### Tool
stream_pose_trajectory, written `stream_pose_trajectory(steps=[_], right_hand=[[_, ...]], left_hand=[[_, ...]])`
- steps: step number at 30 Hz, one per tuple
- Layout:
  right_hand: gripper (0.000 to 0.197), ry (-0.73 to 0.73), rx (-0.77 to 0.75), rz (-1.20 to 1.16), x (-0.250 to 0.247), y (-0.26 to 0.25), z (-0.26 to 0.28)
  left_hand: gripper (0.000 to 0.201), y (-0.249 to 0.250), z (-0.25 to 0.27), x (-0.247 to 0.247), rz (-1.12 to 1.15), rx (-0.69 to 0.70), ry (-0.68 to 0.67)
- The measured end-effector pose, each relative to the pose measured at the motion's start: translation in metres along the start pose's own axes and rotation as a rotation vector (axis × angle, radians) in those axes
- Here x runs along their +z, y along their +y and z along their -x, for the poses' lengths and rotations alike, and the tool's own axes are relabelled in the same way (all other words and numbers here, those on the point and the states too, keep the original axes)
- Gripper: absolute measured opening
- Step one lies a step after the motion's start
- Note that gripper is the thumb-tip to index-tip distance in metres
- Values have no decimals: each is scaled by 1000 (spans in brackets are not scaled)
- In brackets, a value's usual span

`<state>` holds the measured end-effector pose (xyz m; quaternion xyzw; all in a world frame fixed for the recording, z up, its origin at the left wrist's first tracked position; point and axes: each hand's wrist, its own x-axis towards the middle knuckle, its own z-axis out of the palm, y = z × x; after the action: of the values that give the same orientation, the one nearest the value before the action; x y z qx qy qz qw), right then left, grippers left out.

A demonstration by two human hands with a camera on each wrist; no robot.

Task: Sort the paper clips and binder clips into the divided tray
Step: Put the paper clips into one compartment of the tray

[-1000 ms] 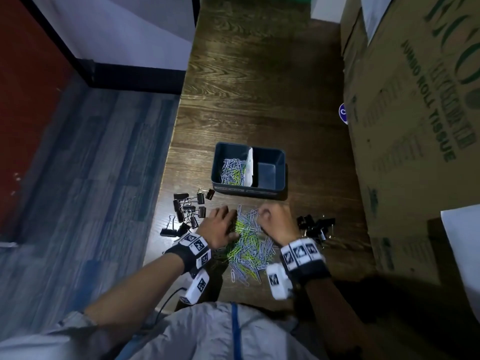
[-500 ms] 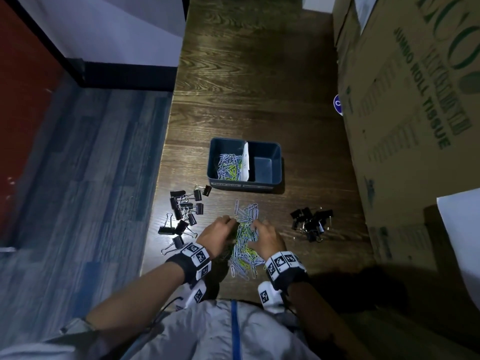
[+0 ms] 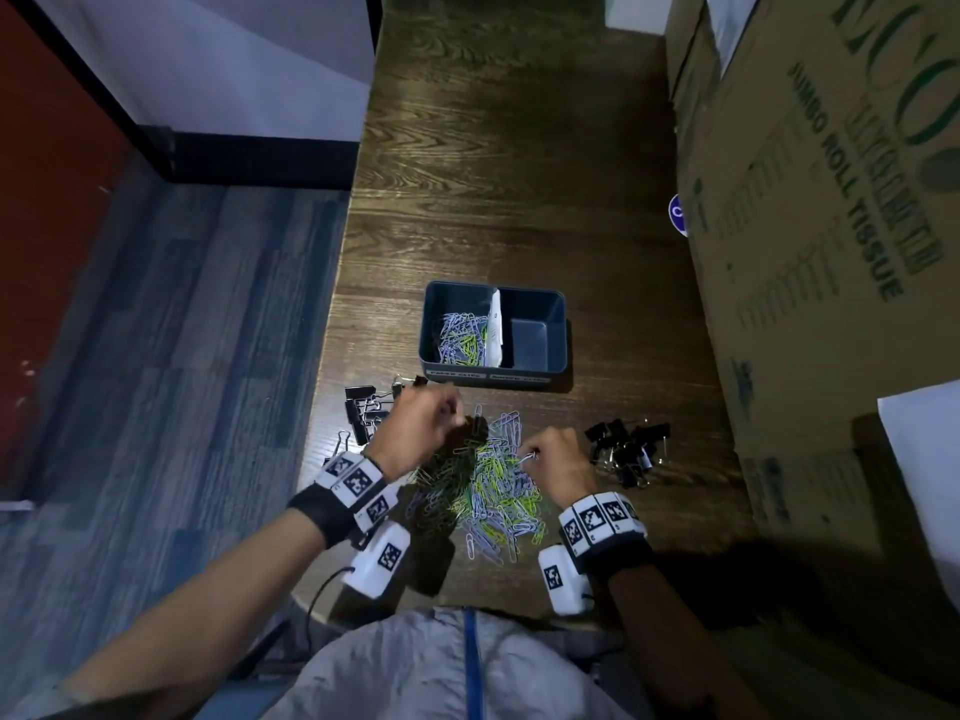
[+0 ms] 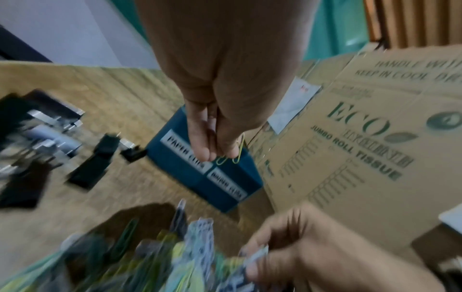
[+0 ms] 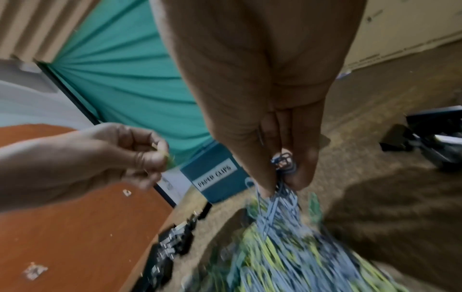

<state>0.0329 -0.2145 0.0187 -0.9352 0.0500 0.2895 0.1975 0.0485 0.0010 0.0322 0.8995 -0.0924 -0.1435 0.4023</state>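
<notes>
Left hand (image 4: pixel 220 122) pinches yellow clips (image 4: pixel 231 156), right hand (image 5: pixel 272 138) apparently blue clips (image 5: pixel 282 160), near tray (image 3: pixel 558 324).

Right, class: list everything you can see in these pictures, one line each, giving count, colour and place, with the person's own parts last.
Divided tray: one, dark blue, table centre; white divider; left compartment holds paper clips, right shows none.
Loose paper clips: a pile, too many to count, green, yellow, pale blue, between the hands.
Left binder clips: a cluster, black, left of the pile.
Right binder clips: a cluster, black, right of the pile.
Cardboard boxes: brown, green print, along the table's right edge.
Table: one, dark wood.
Wrist bands: two, white with black markers.
Left hand: pinches yellow-green clips.
Right hand: pinches blue clips.
</notes>
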Motion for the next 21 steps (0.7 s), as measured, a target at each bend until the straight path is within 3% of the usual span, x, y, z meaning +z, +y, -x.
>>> stream_pose_trajectory(steps=[7,13,15,21], right_hand=[[13,56,-117,-69,-53,-29,13],[7,230,-314,-176,-104,-74,2],[9,292,-360,-179,-119,-91,-11],[24,265,-401,-200,-130,-122,-37]], left_hand=[[5,33,-60,-55,23,-41,200],[9,10,-49,-37,-61,-111,234],[12,1,-33,-20,-141,-124,182],[44,-28,-8,28,-274,-215,-216]])
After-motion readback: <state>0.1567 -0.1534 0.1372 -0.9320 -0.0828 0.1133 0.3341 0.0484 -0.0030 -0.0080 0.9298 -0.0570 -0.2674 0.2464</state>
